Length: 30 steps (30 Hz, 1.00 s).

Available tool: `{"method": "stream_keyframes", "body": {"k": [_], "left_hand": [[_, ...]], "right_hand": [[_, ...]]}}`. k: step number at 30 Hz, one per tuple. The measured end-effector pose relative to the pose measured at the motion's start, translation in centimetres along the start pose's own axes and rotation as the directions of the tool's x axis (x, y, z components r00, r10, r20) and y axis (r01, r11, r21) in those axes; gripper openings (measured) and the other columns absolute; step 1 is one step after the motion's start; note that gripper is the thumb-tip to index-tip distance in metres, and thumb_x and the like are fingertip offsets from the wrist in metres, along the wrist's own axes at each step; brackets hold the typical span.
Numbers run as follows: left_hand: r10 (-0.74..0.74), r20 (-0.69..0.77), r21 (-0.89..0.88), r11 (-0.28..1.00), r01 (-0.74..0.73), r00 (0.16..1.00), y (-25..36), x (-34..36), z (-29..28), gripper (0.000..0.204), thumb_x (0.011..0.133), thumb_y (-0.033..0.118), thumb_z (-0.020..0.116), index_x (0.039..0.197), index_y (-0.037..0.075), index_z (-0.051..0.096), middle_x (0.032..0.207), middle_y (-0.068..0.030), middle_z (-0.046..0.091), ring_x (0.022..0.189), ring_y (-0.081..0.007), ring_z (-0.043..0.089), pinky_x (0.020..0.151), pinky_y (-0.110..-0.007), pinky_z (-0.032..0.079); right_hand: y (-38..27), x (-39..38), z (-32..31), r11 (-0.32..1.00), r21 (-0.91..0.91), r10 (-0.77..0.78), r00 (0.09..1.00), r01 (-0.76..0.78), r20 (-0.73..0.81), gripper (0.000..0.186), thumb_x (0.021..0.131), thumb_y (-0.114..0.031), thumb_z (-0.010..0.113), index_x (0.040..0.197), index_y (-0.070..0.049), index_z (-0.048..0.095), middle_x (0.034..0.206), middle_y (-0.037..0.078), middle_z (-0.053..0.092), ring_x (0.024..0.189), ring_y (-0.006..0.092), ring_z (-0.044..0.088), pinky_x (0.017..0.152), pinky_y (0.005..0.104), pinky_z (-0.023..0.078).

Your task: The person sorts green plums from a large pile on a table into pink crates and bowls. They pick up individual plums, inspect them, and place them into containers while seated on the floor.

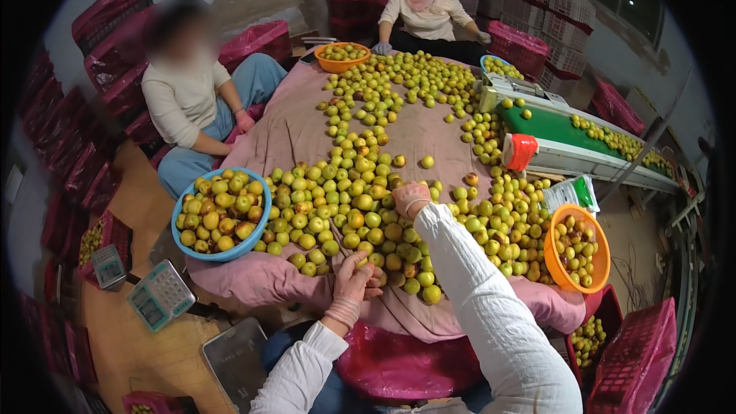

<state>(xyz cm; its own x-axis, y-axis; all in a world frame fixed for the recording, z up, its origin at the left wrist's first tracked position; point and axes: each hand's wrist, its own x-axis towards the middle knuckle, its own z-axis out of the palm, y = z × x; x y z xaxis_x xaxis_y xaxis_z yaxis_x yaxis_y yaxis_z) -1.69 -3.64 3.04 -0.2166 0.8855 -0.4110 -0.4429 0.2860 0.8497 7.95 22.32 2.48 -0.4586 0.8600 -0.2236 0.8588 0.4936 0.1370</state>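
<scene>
A big heap of small yellow-green fruits [360,192] with brown-red patches, like jujubes, lies on a pink cloth-covered table [284,134]. My left hand [353,289], in a thin pinkish glove, is at the near edge of the heap, its fingers curled inward; what they hold, if anything, is hidden. My right hand [412,199] reaches farther into the middle of the heap. Its fingers are bent down among the fruits, and their tips are hidden. A blue basin [263,218] full of browner fruits stands at left, an orange basket [603,261] partly filled at right.
Two people sit at the left and far sides. A green conveyor belt [548,126] carrying fruits runs off to the right. An orange bowl [337,65] stands at the far edge. Pink-lined crates [636,353] and a scale [161,295] stand around the table.
</scene>
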Motion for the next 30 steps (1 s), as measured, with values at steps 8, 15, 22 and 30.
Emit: {"method": "stream_keyframes", "body": {"k": [8,15,22,30], "left_hand": [[0.044,0.004,-0.010,0.999,-0.044,0.999,-1.5,1.3,-3.5,0.053,0.096,0.024,0.059,0.144,0.008,0.042,0.097,-0.0117,0.065,0.064,-0.0146,0.062,0.055,-0.031,0.059],[0.032,0.011,0.071,0.997,-0.032,0.999,-1.6,1.3,-2.5,0.046,0.096,0.022,0.058,0.138,0.007,0.048,0.094,-0.0093,0.067,0.064,-0.0128,0.062,0.055,-0.031,0.059],[0.074,0.055,0.039,0.996,-0.076,0.996,-2.9,2.6,-3.8,0.044,0.094,0.020,0.062,0.133,0.006,0.049,0.090,-0.0096,0.065,0.062,-0.0135,0.060,0.051,-0.034,0.059],[0.057,0.088,0.007,0.998,-0.058,0.994,-3.0,1.5,-5.1,0.048,0.093,0.019,0.062,0.134,0.006,0.042,0.087,-0.0084,0.060,0.062,-0.0153,0.060,0.051,-0.035,0.061]], "right_hand": [[0.6,-3.7,-0.7,0.870,0.475,-0.034,0.976,0.136,-0.216,0.038,0.081,-0.020,0.072,0.118,-0.014,0.063,0.120,0.014,0.061,0.111,0.0341,0.060,0.094,0.0414,0.050],[4.1,-15.6,-0.4,-0.514,0.857,-0.191,0.969,0.040,-0.159,0.058,0.084,-0.003,0.076,0.134,-0.008,0.047,0.091,-0.001,0.057,0.083,0.0115,0.062,0.065,0.0264,0.052],[7.3,-24.4,3.1,-0.617,0.779,-0.073,0.979,0.108,-0.193,0.052,0.085,0.000,0.073,0.131,-0.009,0.050,0.099,-0.003,0.054,0.085,0.0103,0.058,0.068,0.0266,0.052],[11.3,-29.2,6.1,0.111,0.994,0.245,0.969,0.012,-0.039,0.049,0.085,-0.028,0.076,0.125,-0.011,0.052,0.096,0.008,0.064,0.085,0.0172,0.062,0.066,0.0301,0.052]]}}
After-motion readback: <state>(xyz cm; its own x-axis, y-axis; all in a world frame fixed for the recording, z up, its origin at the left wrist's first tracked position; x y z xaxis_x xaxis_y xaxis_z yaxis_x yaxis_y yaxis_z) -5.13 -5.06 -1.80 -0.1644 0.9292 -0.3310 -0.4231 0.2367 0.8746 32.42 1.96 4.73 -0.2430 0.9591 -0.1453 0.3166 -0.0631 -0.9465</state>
